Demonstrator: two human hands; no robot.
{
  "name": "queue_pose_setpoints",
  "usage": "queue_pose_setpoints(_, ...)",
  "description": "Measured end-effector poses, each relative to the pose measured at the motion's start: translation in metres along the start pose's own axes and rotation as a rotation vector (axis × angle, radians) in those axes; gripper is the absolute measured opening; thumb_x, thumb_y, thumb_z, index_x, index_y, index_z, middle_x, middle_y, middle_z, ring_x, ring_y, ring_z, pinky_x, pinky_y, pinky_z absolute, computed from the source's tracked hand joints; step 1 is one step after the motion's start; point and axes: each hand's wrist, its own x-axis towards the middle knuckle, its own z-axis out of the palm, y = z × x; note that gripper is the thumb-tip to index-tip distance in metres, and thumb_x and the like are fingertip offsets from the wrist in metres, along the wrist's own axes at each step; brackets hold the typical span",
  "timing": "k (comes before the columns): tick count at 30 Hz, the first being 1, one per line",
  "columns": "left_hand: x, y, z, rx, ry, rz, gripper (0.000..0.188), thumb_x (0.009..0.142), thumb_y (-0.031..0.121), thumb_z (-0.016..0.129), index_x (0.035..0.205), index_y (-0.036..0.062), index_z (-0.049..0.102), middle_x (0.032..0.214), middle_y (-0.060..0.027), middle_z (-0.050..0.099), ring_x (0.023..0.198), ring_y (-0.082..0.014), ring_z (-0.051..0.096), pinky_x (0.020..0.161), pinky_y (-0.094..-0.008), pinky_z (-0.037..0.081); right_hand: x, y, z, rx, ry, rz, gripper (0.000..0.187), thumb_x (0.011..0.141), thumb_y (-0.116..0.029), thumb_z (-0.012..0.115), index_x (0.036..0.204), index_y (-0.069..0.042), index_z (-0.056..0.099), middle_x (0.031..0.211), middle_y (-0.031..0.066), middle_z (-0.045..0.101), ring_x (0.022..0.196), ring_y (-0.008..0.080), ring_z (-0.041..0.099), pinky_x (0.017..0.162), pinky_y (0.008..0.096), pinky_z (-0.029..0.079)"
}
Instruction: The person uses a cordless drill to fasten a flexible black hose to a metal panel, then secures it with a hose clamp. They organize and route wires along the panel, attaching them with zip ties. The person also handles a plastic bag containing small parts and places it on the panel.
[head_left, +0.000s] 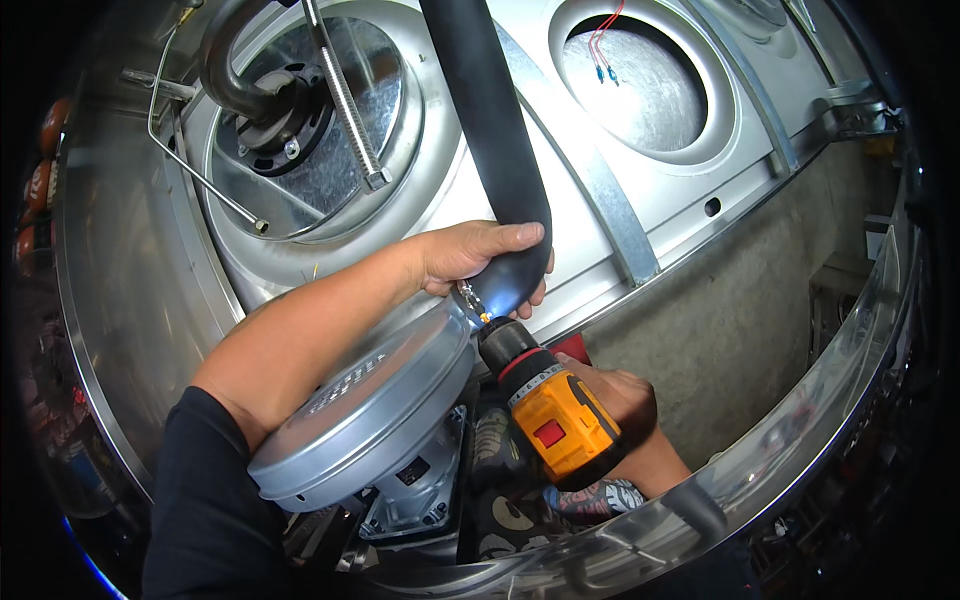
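My left hand wraps around the lower end of a thick black hose, its thumb lying across the front. In my right hand is a yellow and black cordless drill, angled up and to the left. The drill's bit meets a small metal fitting, probably a hose clamp, under my left hand. A bluish light shines on the hose there. Below my left forearm sits a round grey metal blower housing, close to the hose end. My right fingers are partly hidden behind the drill.
White metal panel spans the far side, with a round opening where red wires hang. At far left, a braided metal hose and thin metal tube dangle. A shiny curved metal rim runs along the near right, above concrete floor.
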Motion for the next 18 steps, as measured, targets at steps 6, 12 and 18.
queue_pose_setpoints(6,0.0,0.001,0.006,-0.007,0.045,0.028,0.062,0.095,0.065,0.064,0.105,0.0034,0.064,0.093,-0.0134,0.07,0.081,-0.0241,0.074,0.07,-0.0345,0.063,0.009,-0.014,-0.006,-0.016,-0.049,0.074,0.073,0.069,-0.037,0.088,0.127,0.002,0.065,0.104,0.0161,0.076,0.089,0.0284,0.076,0.073,0.0367,0.059)
queue_pose_setpoints(12,-0.006,0.01,0.017,0.132,0.2,-0.013,0.056,0.097,0.061,0.064,0.102,0.0049,0.064,0.089,-0.0112,0.071,0.074,-0.0192,0.072,0.068,-0.0322,0.062,0.02,-0.037,-0.015,-0.137,-0.103,0.209,0.077,0.069,-0.039,0.09,0.13,0.0,0.063,0.096,0.0166,0.074,0.08,0.0331,0.075,0.072,0.0386,0.06)
queue_pose_setpoints(18,-0.005,0.032,0.023,0.08,0.293,0.228,0.05,0.096,0.039,0.073,0.126,0.0024,0.056,0.102,-0.0177,0.071,0.096,-0.0264,0.073,0.086,-0.0411,0.062,0.024,-0.023,-0.02,-0.023,-0.061,0.06,0.084,0.068,-0.041,0.09,0.133,0.004,0.06,0.104,0.0179,0.075,0.085,0.03,0.076,0.073,0.0392,0.06)
